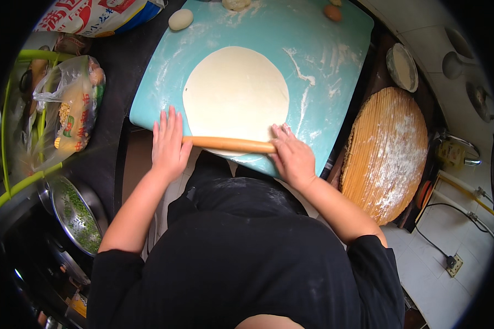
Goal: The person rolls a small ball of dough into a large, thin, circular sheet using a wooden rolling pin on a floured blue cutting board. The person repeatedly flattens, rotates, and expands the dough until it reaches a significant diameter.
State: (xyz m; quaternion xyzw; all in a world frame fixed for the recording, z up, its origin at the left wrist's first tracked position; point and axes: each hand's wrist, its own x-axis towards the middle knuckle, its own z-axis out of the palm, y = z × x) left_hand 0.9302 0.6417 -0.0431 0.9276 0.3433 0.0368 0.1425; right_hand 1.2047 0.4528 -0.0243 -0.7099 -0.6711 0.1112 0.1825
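A wooden rolling pin (230, 144) lies across the near edge of a thin round dough sheet (236, 94). My left hand (168, 144) lies flat over the pin's left end, its fingers stretched forward and the thumb against the wood. My right hand (294, 158) bears on the other end with bent fingers, slightly blurred; that end is hidden beneath it. Under the dough spreads a floured turquoise mat (325, 78), and a sliver of dough shows on the near side of the pin. A small dark speck marks the sheet's left side.
Dough balls (180, 19) and a brown egg (332, 13) sit at the mat's far side. On the right are a floured round slatted board (385, 156) and a flour bowl (402, 68). A green rack (29, 197), plastic bag (76, 119) and metal pan of chopped greens (76, 218) stand left.
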